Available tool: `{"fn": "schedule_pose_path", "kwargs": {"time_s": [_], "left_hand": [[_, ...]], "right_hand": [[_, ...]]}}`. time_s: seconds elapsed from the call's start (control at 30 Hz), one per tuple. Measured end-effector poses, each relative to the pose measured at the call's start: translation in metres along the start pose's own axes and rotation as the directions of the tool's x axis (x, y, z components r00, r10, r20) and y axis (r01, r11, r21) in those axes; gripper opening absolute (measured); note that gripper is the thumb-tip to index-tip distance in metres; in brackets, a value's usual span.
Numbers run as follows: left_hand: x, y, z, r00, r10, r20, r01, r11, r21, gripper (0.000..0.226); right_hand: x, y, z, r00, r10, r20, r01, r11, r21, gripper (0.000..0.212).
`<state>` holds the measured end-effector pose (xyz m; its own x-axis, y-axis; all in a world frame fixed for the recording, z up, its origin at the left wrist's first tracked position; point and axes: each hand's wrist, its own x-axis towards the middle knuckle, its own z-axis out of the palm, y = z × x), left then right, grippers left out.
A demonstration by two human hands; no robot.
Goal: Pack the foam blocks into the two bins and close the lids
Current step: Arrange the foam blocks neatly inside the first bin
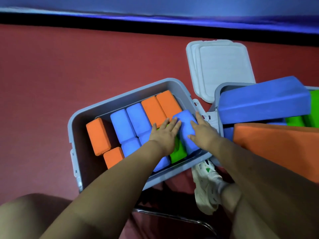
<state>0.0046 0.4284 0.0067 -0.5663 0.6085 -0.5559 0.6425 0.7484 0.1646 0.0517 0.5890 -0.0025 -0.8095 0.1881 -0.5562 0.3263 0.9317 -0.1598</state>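
Observation:
A grey bin (120, 99) on the red floor holds several orange and blue foam blocks standing side by side. A blue block (185, 128) sits tilted at the bin's right end above a green block (178, 152). My left hand (164, 133) lies flat with fingers spread on the blocks, touching the blue block's left side. My right hand (202, 128) presses on its right side. A second grey bin (217, 94) at the right is piled with a large blue block (264, 99), green blocks (295, 120) and a big orange block (279, 145).
Two white lids (222, 68) lie stacked on the floor behind the bins. A foot in a white shoe (207, 183) rests between the bins. A dark wall base runs along the back. A metal chair frame (172, 216) shows below.

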Motion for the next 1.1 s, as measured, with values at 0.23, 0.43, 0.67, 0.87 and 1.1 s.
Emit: {"fn": "schedule_pose_path", "kwargs": {"time_s": [0.23, 0.43, 0.67, 0.87, 1.1], "left_hand": [[-0.001, 0.024, 0.004, 0.993, -0.049, 0.107, 0.039, 0.995, 0.088, 0.077], [0.002, 0.031, 0.005, 0.989, -0.05, 0.138, 0.049, 0.999, 0.014, 0.076], [0.007, 0.036, 0.017, 0.989, -0.027, 0.145, 0.03, 0.999, -0.021, 0.079], [0.004, 0.029, 0.032, 0.984, -0.014, 0.175, 0.015, 1.0, 0.0, 0.088], [0.019, 0.026, 0.019, 0.956, -0.007, 0.292, -0.022, 0.995, 0.094, 0.085]], "right_hand": [[-0.019, 0.001, 0.009, 0.995, 0.015, 0.097, -0.007, 0.997, -0.081, 0.093], [-0.01, 0.004, 0.005, 0.99, 0.025, 0.141, -0.01, 0.995, -0.103, 0.09], [-0.011, 0.005, 0.014, 0.989, 0.07, 0.127, -0.056, 0.992, -0.111, 0.088], [-0.016, -0.006, 0.028, 0.992, 0.09, 0.092, -0.081, 0.992, -0.098, 0.085], [-0.006, -0.009, 0.031, 0.985, 0.119, 0.123, -0.102, 0.985, -0.136, 0.086]]}}
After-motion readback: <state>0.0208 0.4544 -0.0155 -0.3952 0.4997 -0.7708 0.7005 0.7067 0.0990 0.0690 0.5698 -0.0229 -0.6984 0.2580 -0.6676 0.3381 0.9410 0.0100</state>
